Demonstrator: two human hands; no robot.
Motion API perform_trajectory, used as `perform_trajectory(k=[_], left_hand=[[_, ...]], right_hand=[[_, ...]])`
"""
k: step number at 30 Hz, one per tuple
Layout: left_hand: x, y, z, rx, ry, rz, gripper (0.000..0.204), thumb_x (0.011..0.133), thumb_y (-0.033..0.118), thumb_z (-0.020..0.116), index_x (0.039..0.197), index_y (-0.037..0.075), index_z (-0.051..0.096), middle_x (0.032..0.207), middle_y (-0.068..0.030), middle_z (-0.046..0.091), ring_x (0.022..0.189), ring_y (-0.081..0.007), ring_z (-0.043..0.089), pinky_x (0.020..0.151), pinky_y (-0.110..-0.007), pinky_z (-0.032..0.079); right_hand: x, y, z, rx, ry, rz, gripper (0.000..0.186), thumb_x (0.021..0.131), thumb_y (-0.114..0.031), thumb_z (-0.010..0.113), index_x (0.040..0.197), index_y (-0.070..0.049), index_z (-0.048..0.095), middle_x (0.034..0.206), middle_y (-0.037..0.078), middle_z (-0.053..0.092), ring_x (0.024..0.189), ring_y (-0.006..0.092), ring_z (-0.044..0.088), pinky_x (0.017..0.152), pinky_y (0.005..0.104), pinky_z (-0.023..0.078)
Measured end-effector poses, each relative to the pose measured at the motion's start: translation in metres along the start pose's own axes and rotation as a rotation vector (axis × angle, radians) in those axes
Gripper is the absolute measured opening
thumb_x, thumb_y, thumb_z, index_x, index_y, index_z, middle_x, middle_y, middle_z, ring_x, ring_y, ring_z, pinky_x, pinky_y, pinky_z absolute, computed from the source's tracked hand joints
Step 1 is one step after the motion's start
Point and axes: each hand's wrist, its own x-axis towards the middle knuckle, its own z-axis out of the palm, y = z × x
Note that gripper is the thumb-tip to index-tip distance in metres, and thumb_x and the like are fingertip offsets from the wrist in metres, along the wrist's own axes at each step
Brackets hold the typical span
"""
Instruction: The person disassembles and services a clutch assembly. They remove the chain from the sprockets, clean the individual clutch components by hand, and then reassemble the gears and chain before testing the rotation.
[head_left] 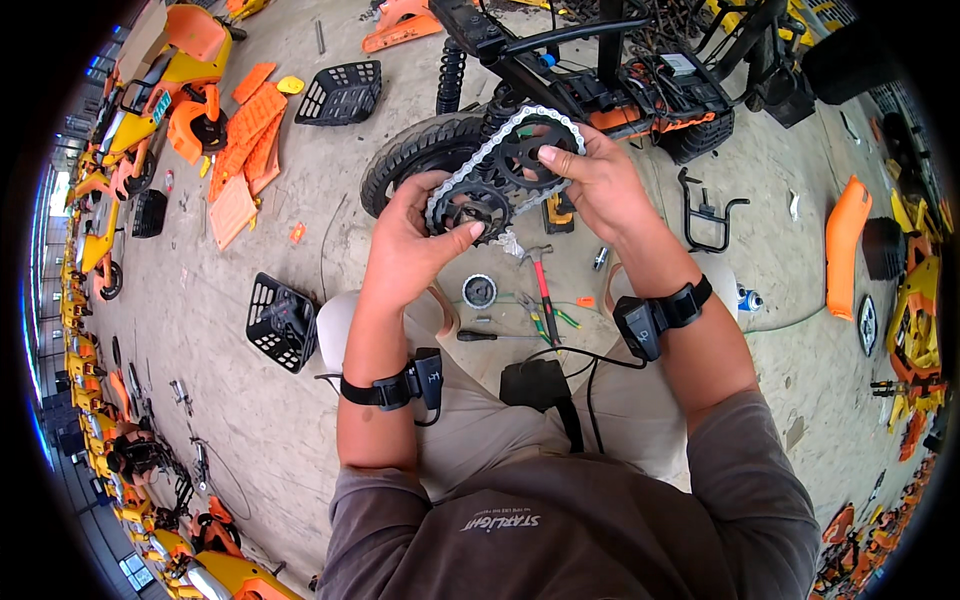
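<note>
A silver chain [473, 162] loops around two black sprockets, an upper one [525, 162] and a lower one [470, 215], held up above the floor. My left hand [420, 235] is closed on the lower left of this assembly, thumb on the lower sprocket. My right hand [595, 180] grips the upper right, thumb on the upper sprocket. Behind them are a black tyre [390, 160] and a dark vehicle frame [560, 85] with a coil shock [448, 80]. A yellow-black tool [560, 218], partly hidden, lies just below.
Between my legs lie a red-handled hammer [543, 290], pliers [531, 312], a screwdriver [478, 336] and a small round part [479, 291]. Black baskets [282, 322], a black bracket [705, 210] and orange panels [250, 130] are around me. Yellow vehicles [180, 60] line the sides.
</note>
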Motion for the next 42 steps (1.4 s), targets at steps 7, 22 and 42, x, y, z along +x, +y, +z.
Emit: perform_trajectory(k=[7,22,42], left_hand=[[0.000,0.000,-0.004,0.008,-0.065,-0.060,0.055,0.075,-0.004,0.081,0.123,-0.004,0.054,0.111,-0.0086,0.063,0.104,-0.0146,0.059,0.092,-0.029,0.049],[0.000,0.001,-0.008,-0.044,-0.139,-0.084,0.059,0.079,-0.002,0.079,0.131,-0.005,0.051,0.119,-0.0086,0.060,0.111,-0.0156,0.055,0.098,-0.030,0.045],[0.002,0.003,-0.018,-0.071,-0.022,-0.032,0.057,0.081,-0.004,0.076,0.131,-0.006,0.048,0.116,-0.0094,0.060,0.107,-0.0161,0.058,0.093,-0.029,0.049]], right_hand=[[0.001,0.001,-0.001,0.011,-0.011,0.003,0.024,0.089,0.001,0.066,0.112,0.004,0.060,0.105,0.010,0.068,0.093,0.0188,0.066,0.084,0.0330,0.056],[0.006,0.010,-0.001,0.088,-0.018,0.007,0.025,0.089,-0.002,0.067,0.113,0.002,0.061,0.105,0.010,0.068,0.096,0.0197,0.066,0.086,0.0347,0.055],[0.005,0.007,-0.002,-0.117,-0.008,0.031,0.026,0.089,0.000,0.066,0.113,0.005,0.061,0.101,0.012,0.068,0.085,0.0192,0.067,0.078,0.0322,0.055]])
